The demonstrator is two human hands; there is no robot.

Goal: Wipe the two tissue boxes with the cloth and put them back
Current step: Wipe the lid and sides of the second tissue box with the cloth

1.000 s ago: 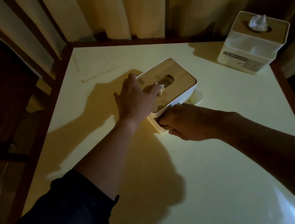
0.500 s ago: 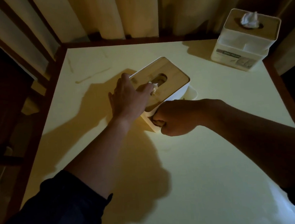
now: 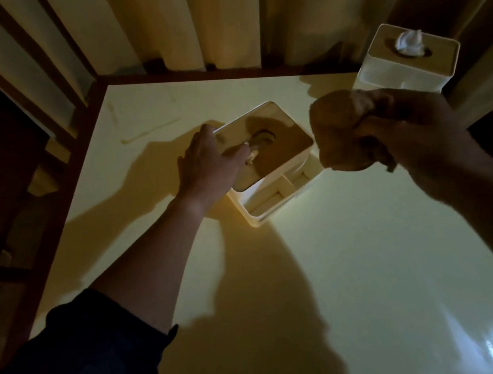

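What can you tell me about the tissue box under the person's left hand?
The near tissue box is a white, rounded-corner box with a wood-look lid that has an oval slot, from which a bit of tissue sticks out. Open side compartments run along its near edge. It sits flat, turned at an angle, on the pale table, around the middle. The left hand rests on its lid, fingers by the slot. The right hand holds a bunched brownish cloth above it, not touching it.

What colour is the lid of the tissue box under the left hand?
Light wood-brown, on a white body: the tissue box, seen in the head view under dim yellowish light.
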